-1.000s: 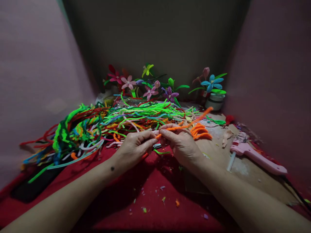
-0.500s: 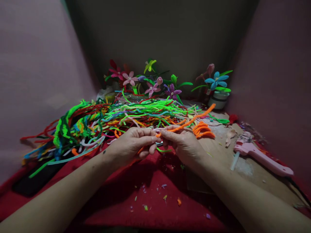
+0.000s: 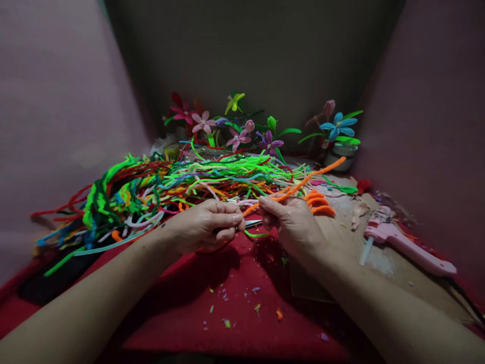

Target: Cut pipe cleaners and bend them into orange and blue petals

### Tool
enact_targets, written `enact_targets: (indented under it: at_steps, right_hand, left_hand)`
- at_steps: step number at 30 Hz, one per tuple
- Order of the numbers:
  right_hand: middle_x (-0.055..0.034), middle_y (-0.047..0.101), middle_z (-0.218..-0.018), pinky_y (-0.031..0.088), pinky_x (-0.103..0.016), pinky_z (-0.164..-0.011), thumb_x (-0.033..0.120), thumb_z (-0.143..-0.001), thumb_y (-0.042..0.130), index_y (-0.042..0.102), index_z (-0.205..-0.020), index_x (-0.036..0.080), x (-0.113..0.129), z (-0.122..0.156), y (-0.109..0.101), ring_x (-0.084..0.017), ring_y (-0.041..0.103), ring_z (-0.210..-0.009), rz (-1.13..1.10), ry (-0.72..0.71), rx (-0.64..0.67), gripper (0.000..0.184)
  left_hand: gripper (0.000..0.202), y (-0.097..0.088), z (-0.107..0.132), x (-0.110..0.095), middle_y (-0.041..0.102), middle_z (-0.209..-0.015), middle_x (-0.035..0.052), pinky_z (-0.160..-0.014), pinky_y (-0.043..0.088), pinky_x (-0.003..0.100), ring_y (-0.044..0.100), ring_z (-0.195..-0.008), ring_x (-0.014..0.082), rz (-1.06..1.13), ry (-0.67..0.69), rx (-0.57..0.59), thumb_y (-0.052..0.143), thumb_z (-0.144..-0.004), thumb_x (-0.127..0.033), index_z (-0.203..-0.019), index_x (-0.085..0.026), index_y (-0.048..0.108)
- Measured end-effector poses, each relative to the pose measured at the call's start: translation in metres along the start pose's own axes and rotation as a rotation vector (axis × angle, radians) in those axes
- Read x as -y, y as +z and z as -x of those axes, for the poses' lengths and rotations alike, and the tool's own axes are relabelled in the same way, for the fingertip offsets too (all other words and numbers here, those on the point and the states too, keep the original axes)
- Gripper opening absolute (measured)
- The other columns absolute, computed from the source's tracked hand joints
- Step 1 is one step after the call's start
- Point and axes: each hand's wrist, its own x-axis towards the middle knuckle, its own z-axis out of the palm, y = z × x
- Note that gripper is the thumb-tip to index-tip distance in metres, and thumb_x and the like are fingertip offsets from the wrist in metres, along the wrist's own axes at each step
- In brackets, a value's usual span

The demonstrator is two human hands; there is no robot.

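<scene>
An orange pipe cleaner (image 3: 308,178) runs between my two hands, its free end slanting up to the right. My left hand (image 3: 217,222) is closed, pinching it between thumb and forefinger. My right hand (image 3: 290,217) grips it a short way along, also closed. Between the hands, a metal blade (image 3: 253,223), perhaps of scissors, shows in part on the red cloth. Just behind my right hand lie several bent orange loops of pipe cleaner (image 3: 320,203). A short green piece (image 3: 256,234) rests below the blade.
A heap of coloured pipe cleaners (image 3: 227,174) spreads behind my hands. Behind it stand pipe-cleaner flowers (image 3: 238,137), one blue flower (image 3: 338,126) by a jar (image 3: 342,155). A pink glue gun (image 3: 409,245) lies on cardboard (image 3: 341,242) at right. Scraps dot the red cloth (image 3: 182,313).
My hands have drawn slightly apart, baring more of the orange pipe cleaner and the metal blade between them. Its free end has shifted up and to the right.
</scene>
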Motion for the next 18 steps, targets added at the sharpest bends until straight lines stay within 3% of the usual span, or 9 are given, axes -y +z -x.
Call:
enact_targets:
  at_steps: [3, 6, 8, 11, 14, 18]
  right_hand:
    - [0.0019, 0.052, -0.048, 0.035, -0.021, -0.043, 0.025, -0.069, 0.065, 0.057, -0.054, 0.013, 0.004, 0.0, 0.0, -0.007, 0.045, -0.043, -0.011, -0.001, -0.038, 0.021]
    - [0.0001, 0.058, -0.053, 0.037, -0.02, -0.04, 0.026, -0.068, 0.067, 0.059, -0.06, 0.012, 0.01, -0.005, -0.004, -0.008, 0.05, -0.043, -0.093, -0.04, -0.117, 0.018]
    - [0.0005, 0.059, -0.054, 0.038, -0.02, -0.037, 0.024, -0.066, 0.068, 0.058, -0.061, 0.013, 0.014, -0.009, -0.008, -0.008, 0.05, -0.04, -0.196, -0.063, -0.149, 0.016]
    - [0.0008, 0.059, -0.053, 0.037, -0.018, -0.035, 0.022, -0.066, 0.069, 0.057, -0.061, 0.013, 0.015, -0.013, -0.01, -0.007, 0.05, -0.04, -0.278, -0.041, -0.141, 0.015]
    - [0.0001, 0.059, -0.052, 0.038, -0.017, -0.034, 0.023, -0.068, 0.068, 0.058, -0.062, 0.012, 0.012, -0.014, -0.01, -0.007, 0.051, -0.039, -0.288, 0.013, -0.126, 0.016]
    - [-0.0011, 0.061, -0.051, 0.043, -0.018, -0.037, 0.021, -0.072, 0.063, 0.058, -0.062, 0.011, 0.011, -0.014, -0.008, -0.008, 0.052, -0.038, -0.306, 0.092, -0.13, 0.014]
  left_hand:
    - [0.021, -0.011, 0.003, -0.005, 0.041, -0.042, -0.0053, -0.034, 0.017, 0.018, 0.025, -0.033, 0.0037, -0.108, 0.0, -0.003, 0.053, -0.083, -0.034, -0.078, -0.014, 0.059]
    - [0.025, -0.024, 0.006, -0.012, 0.049, -0.05, -0.0026, -0.037, 0.023, 0.018, 0.032, -0.036, 0.0043, -0.226, 0.096, -0.213, 0.051, -0.083, -0.038, -0.078, -0.014, 0.057]
    - [0.028, -0.03, 0.008, -0.015, 0.054, -0.059, 0.0002, -0.04, 0.029, 0.02, 0.041, -0.043, 0.0074, -0.463, 0.139, -0.319, 0.048, -0.082, -0.041, -0.079, -0.015, 0.058]
    - [0.023, -0.029, 0.01, -0.015, 0.057, -0.067, 0.0012, -0.051, 0.036, 0.022, 0.05, -0.057, 0.0119, -0.889, 0.155, -0.281, 0.054, -0.075, -0.038, -0.075, -0.016, 0.06]
    - [0.011, -0.019, 0.011, -0.008, 0.058, -0.071, 0.0004, -0.053, 0.035, 0.022, 0.05, -0.061, 0.0132, -1.222, 0.178, -0.301, 0.054, -0.072, -0.027, -0.076, -0.018, 0.059]
    - [0.017, -0.013, 0.009, 0.0, 0.055, -0.065, 0.0004, -0.049, 0.03, 0.022, 0.045, -0.055, 0.0124, -1.463, 0.199, -0.27, 0.041, -0.078, -0.023, -0.068, -0.019, 0.054]
